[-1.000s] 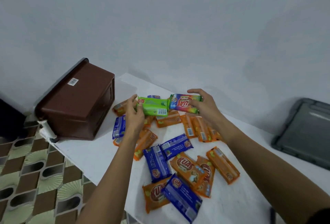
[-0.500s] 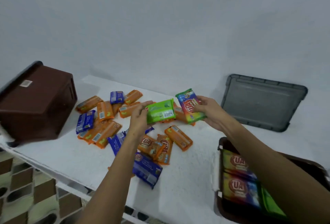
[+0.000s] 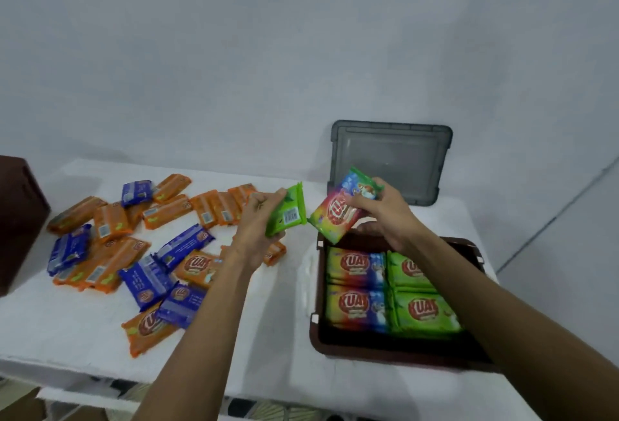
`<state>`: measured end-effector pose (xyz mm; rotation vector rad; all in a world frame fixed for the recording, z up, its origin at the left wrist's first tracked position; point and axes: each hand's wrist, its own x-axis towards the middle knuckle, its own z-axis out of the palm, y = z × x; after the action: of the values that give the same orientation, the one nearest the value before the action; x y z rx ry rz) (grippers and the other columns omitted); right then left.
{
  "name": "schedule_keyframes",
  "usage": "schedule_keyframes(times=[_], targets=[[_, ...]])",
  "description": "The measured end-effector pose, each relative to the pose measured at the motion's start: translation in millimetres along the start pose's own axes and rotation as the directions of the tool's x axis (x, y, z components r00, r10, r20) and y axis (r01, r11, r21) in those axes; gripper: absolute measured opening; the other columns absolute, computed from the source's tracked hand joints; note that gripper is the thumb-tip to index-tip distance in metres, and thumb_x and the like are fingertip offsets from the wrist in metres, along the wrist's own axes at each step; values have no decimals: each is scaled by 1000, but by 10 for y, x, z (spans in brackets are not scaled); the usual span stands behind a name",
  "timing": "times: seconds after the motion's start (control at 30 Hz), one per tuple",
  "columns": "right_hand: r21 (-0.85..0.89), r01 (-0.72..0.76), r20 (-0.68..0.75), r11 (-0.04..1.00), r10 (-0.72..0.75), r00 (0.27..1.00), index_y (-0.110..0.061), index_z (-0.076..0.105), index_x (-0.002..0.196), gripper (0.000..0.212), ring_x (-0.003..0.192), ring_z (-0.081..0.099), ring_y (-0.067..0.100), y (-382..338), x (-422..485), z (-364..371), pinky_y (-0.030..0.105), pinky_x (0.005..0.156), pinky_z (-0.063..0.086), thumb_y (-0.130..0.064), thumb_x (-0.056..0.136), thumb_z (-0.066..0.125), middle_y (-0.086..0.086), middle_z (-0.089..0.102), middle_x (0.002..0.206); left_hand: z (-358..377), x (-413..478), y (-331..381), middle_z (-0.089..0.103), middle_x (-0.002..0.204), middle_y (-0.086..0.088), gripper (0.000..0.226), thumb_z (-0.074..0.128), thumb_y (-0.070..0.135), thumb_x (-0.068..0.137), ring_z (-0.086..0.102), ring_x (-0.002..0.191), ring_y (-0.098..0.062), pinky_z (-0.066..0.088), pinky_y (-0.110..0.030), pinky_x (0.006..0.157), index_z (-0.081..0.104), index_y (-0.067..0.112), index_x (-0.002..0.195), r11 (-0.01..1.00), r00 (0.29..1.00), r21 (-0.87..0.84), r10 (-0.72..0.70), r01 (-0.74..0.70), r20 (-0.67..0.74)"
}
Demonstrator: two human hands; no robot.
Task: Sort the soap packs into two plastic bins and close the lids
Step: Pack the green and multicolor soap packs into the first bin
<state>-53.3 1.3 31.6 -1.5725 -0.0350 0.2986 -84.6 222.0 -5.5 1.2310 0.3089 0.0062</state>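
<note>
So, my right hand [image 3: 388, 216] pinched the rainbow pack [image 3: 335, 219] by its upper end, long axis slanting down-left, just above the open bin [image 3: 395, 352], lower right. My left hand [image 3: 254, 219] gripped the green pack [image 3: 289, 212] beside it, farther from the bin.

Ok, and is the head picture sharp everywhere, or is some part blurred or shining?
Head view: soft, even light, only a faint sheen on the grey lid. Head view: the loose packs on the left and the dark bin at the left edge are blurred; the logos on the packs in the open bin read clearly.
</note>
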Motion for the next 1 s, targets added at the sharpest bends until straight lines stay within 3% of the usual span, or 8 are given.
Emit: schedule_keyframes(times=[0.1,0.17,0.3,0.37,0.63,0.83,1.0], targets=[[-46,43,19,998,-42,999,-26,49,123,52,81,71,24,65,-151,-176,36,59,58,-2,84,73,6,58,115,145,-34,-67,62,75,9,26,67,36,87,56,72,-8,39,-30,65,46,25,78,1000,999,2,-16,16,38],[-38,46,54,998,-44,998,-36,51,129,62,89,72,29,110,-256,-265,41,68,60,1,83,72,4,49,126,228,-70,-84,61,76,8,29,71,41,81,55,71,-8,39,-27,61,46,26,80,999,997,-10,-31,32,71],[-51,57,77,997,-53,996,-24,60,124,45,93,72,30,209,-444,-387,45,75,61,-3,86,71,17,61,120,327,-107,-116,51,75,6,45,72,51,70,47,57,-7,37,-19,45,50,23,98,991,989,-91,-86,97,123],[-59,60,61,996,-56,997,-16,62,121,36,94,72,29,274,-532,-437,44,76,61,-5,88,69,18,64,117,360,-112,-142,49,79,5,52,70,56,68,44,57,-8,35,-18,45,53,24,105,982,983,-135,-112,132,146],[-124,56,38,991,-51,998,-13,62,119,29,101,70,21,525,-841,-500,38,77,61,-10,91,64,8,62,116,403,-91,-211,42,82,0,74,73,74,57,44,61,-9,42,-22,55,51,19,101,943,969,-253,-174,215,175],[-185,-2,111,983,23,994,-15,63,120,29,103,68,20,653,-933,-466,37,78,61,-12,91,65,4,60,123,418,-47,-199,46,79,2,78,78,73,45,43,60,-9,40,-22,54,47,19,92,913,968,-352,-141,208,205],[-243,-62,223,968,118,968,-20,63,127,38,104,69,21,707,-953,-434,35,79,60,-15,90,67,8,53,140,422,-46,-214,48,79,1,86,84,73,33,47,59,-11,38,-23,53,46,20,90,890,961,-403,-114,212,254]])
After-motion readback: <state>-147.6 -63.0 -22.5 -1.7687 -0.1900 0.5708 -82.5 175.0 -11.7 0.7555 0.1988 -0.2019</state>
